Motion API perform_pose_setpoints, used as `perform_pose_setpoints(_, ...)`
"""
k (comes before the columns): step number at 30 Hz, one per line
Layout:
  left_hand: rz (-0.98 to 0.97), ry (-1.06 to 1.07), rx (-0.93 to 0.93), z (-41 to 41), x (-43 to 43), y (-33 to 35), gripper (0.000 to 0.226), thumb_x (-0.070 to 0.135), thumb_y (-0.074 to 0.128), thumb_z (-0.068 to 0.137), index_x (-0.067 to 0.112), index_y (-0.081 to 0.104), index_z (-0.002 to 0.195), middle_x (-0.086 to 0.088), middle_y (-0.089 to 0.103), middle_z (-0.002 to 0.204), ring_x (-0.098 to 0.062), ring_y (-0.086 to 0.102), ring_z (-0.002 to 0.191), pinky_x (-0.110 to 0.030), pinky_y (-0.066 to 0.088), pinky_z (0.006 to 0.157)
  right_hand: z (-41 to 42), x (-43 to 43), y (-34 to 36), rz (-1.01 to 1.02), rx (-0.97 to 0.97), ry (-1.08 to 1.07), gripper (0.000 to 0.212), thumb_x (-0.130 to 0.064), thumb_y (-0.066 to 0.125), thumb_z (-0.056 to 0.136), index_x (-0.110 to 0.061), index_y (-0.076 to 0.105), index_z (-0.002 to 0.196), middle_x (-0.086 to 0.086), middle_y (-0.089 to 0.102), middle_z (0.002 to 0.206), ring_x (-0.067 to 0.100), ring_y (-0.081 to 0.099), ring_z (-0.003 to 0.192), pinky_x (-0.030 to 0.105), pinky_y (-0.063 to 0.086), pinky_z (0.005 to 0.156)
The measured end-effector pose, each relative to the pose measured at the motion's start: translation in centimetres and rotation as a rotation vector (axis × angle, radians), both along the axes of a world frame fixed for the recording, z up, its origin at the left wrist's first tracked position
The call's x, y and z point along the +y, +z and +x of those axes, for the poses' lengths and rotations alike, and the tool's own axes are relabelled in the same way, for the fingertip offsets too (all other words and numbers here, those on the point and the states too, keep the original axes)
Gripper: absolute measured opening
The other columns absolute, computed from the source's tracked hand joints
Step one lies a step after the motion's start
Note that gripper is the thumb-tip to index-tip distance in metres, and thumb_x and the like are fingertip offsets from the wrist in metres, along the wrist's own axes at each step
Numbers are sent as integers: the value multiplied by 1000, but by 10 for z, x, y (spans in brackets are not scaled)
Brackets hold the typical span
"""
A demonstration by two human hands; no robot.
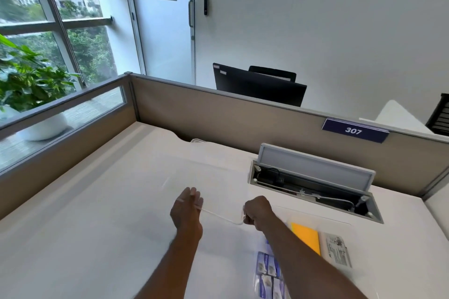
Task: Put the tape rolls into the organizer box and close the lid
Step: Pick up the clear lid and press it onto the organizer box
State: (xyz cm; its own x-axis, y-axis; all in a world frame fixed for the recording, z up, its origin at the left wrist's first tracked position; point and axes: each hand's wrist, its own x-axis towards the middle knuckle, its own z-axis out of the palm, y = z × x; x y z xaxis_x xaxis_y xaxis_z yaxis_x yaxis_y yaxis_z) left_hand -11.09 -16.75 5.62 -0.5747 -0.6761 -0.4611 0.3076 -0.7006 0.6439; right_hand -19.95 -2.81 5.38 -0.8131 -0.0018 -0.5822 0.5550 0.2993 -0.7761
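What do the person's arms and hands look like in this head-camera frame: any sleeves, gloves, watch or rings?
Both forearms are bare right down to the frame's lower edge, with no sleeve or cuff in view. The left hand and right hand wear no gloves. No watch, bracelet or ring shows on either wrist or on the fingers visible; motion blur softens the left wrist, so fine detail there cannot be told.

We note a smooth, matt off-white desk top (102, 201). The clear lid (213, 177) looks like glossy transparent plastic, nearly invisible. The partition panel (218, 116) seems cloth-faced, matt beige, framed in grey metal. The cable hatch flap (315, 167) is matt grey. The yellow pad (306, 236) looks like paper.
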Motion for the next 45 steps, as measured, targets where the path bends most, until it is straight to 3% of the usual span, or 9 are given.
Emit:
perform_pose_setpoints(8, -495, -234, -47, -15, 36, 21, 21, 6, 67, 84, 11, 71, 103, 0, 73, 100, -13, 67, 98, -24, 49, 87, -10, 74, 32, -237, -8, -68, 20, -10, 48, 93, -3, 48, 74, 14, 45, 65, 23, 44, 51, 26, 47, 43)
perform_pose_setpoints(14, -696, -349, 51, -18, 69, 46, 25, 0, 59, 86, 18, 76, 90, 2, 70, 83, -14, 62, 77, -17, 49, 68, -22, 148, 49, -510, 2, -329, 50, -42, 42, 96, 6, 54, 92, 19, 56, 76, 29, 57, 69, 39, 54, 69)
perform_pose_setpoints(18, -877, -449, 110, -23, 69, 42, 38, -6, 56, 85, 24, 77, 84, 7, 74, 99, -17, 64, 103, -34, 46, 96, -25, 197, 47, -900, 74, -478, 65, -54, 32, 95, 8, 47, 110, 25, 58, 101, 37, 59, 92, 44, 46, 96)
perform_pose_setpoints(22, -1231, -542, 142, -21, 74, 28, 23, -6, 52, 90, -1, 67, 108, 36, 67, 92, -8, 51, 122, -43, 24, 117, -14, 239, 49, -988, 174, -318, 76, -54, 87, 38, 4, 73, 85, 23, 74, 89, 34, 72, 80, 40, 61, 71)
perform_pose_setpoints(27, -1399, -610, 97, -15, 82, 20, 33, 3, 63, 86, 13, 64, 117, 15, 60, 125, -7, 48, 125, -30, 33, 110, 2, 279, 44, -846, 102, -290, 60, -13, 72, 73, -7, 47, 128, 10, 77, 88, 26, 73, 87, 40, 53, 94)
perform_pose_setpoints(29, -1447, -619, 19, -13, 79, 12, 39, 10, 64, 86, 16, 59, 124, 6, 50, 133, -10, 50, 120, -27, 39, 103, 11, 284, 43, -816, 59, -234, 76, -9, 83, 60, -5, 47, 127, 12, 76, 91, 25, 73, 87, 34, 60, 78)
perform_pose_setpoints(33, -1216, -819, -118, -9, 72, -3, 53, 21, 68, 84, 8, 50, 132, -6, 63, 123, -19, 64, 107, -38, 49, 98, 24, 295, 34, -687, 21, -297, 46, 3, 59, 84, -8, 46, 127, 13, 74, 96, 27, 74, 75, 28, 61, 57)
perform_pose_setpoints(38, -707, -980, -98, 1, 85, -2, 22, 2, 56, 90, 2, 65, 110, -12, 71, 104, -29, 70, 94, -34, 57, 83, 28, 314, 16, -474, -8, -355, 35, 2, 44, 93, -10, 44, 126, 17, 65, 101, 30, 69, 76, 28, 60, 51)
perform_pose_setpoints(45, -732, -1056, -288, 7, 111, -17, 23, 21, 72, 80, 6, 63, 66, -14, 60, 63, -22, 54, 57, -31, 45, 57, 36, 304, -2, 176, 198, -206, 32, -22, 55, 84, -7, 56, 113, 9, 60, 81, 13, 56, 50, 22, 40, 48)
